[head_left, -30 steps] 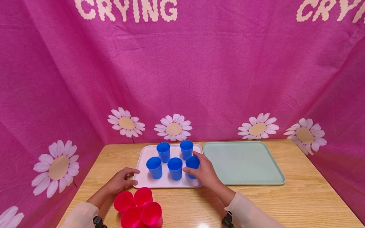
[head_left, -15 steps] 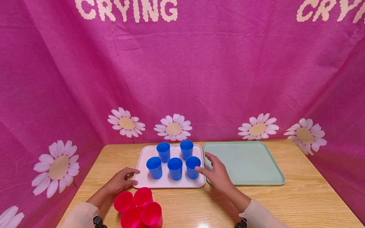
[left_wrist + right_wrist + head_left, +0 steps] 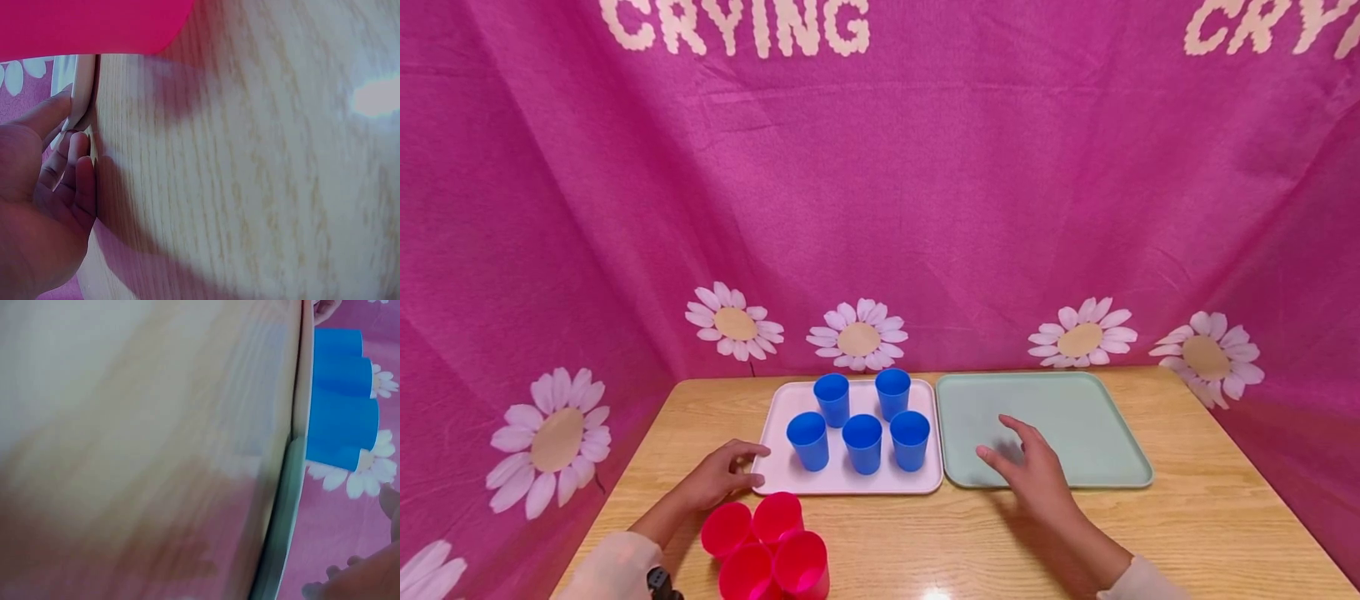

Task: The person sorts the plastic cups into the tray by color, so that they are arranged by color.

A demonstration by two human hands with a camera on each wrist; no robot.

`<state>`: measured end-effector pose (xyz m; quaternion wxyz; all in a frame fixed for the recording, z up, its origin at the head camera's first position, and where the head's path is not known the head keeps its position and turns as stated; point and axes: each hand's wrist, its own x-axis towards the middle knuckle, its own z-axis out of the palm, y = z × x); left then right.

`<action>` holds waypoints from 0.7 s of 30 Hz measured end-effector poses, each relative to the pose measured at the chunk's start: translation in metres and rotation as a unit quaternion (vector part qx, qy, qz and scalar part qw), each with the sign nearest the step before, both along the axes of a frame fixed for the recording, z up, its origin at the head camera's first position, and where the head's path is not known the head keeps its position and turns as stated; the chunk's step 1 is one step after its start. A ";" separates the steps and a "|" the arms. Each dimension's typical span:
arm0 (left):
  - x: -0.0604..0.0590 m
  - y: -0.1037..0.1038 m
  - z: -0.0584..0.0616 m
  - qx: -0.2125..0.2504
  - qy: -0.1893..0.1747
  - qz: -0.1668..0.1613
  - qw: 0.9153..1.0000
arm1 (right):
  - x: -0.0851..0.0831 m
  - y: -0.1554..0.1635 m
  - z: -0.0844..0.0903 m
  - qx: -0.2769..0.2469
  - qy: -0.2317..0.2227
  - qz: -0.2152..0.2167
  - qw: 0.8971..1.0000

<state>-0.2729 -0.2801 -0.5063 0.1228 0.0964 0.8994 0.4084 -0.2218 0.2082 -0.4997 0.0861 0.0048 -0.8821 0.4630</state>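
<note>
My left hand [image 3: 718, 477] holds the left edge of a pale pink tray [image 3: 842, 483], its fingertips and thumb at the rim near the front corner. In the left wrist view, curled fingers [image 3: 69, 172] show beside the tray's edge. Several blue cups [image 3: 861, 446] stand upright on that tray, mouths up, two at the back and the others in front. My right hand [image 3: 1041, 479] hovers over the front of the green tray [image 3: 1097, 433], thumb and index finger spread apart, nothing between them. The blue cups [image 3: 344, 425] show past the tray rims in the right wrist view.
Several red cups [image 3: 801, 567] stand bunched on the wooden table [image 3: 925, 542] at the front left, close to my left forearm. The two trays lie side by side, edges close together. A magenta cloth [image 3: 962, 208] with daisies hangs behind and around the table.
My right hand has let go of the front right blue cup and moved right, over the green tray. That cup stands upright on the pink tray. The left hand has stayed in place.
</note>
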 end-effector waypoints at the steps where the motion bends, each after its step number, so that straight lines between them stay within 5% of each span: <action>1: 0.000 0.000 0.000 0.000 0.001 0.000 1.000 | 0.001 0.005 -0.001 0.005 0.001 -0.004 1.000; 21: -0.002 -0.002 -0.003 0.008 0.004 -0.009 1.000 | 0.017 0.129 -0.015 0.107 -0.033 -0.090 0.990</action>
